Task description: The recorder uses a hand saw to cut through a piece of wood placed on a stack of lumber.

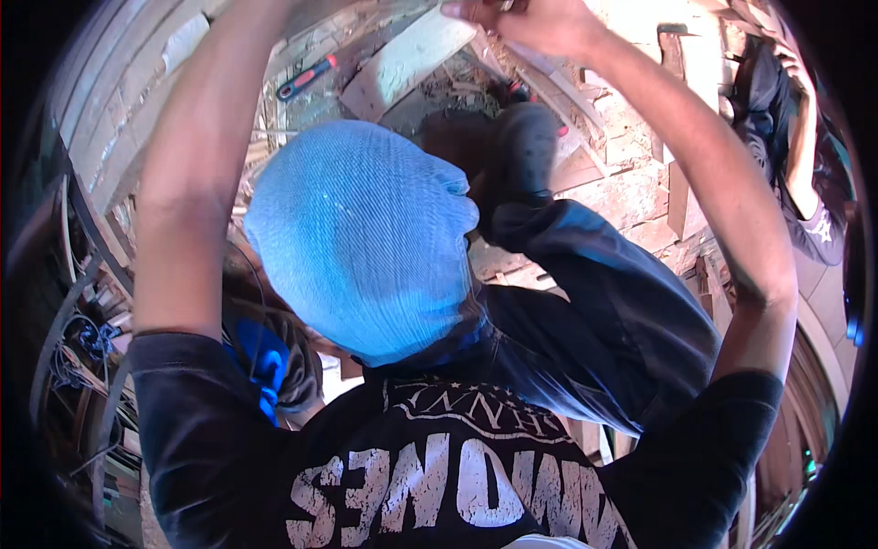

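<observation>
My right hand (549,26) is partly cut off by the upper edge. One of its fingers points left beside the upper corner of a pale wooden board (412,64); whether it touches the board, or holds anything, is hidden. My left forearm (206,156) reaches up past the upper edge, so the left hand itself is out of sight. Below the board bulges a rounded light-blue ribbed cloth shape (361,238), apparently a bent knee. Left of the board lies a hand tool (307,78) with a dark and red handle.
Wood scraps and strips (558,101) litter the floor. A leg in dark jeans (594,302) ends at a dark foot (521,151). At the right edge is another person's arm (803,156). Tangled cables (87,339) and a blue cloth or strap (267,366) lie at the left.
</observation>
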Demonstrator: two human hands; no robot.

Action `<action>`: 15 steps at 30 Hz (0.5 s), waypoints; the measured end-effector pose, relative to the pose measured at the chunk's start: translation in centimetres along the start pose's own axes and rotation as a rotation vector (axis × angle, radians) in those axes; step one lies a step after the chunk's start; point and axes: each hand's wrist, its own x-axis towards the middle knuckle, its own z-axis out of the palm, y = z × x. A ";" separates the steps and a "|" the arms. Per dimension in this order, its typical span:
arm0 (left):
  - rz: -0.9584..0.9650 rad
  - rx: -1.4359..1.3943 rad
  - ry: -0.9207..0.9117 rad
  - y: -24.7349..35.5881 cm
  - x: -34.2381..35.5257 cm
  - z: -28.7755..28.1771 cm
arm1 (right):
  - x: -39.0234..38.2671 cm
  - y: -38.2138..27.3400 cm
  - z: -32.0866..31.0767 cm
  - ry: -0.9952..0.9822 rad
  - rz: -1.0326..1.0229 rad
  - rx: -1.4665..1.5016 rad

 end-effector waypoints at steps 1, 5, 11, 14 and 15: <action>0.018 -0.019 0.021 -1.2 0.6 1.1 | 0.3 -0.2 0.1 0.032 -0.102 0.050; -0.094 -0.172 -0.169 1.2 -1.3 -0.8 | -1.4 0.2 0.0 -0.117 0.237 -0.128; -0.079 -0.174 -0.272 2.2 -1.3 -4.8 | -2.0 2.2 -2.9 -0.073 0.042 -0.107; -0.037 -0.130 -0.384 0.9 -1.1 -5.8 | -3.8 5.1 -1.9 -0.049 0.058 -0.208; -0.088 -0.159 -0.320 0.8 -1.2 -5.2 | -5.3 7.0 -0.9 -0.091 0.124 -0.283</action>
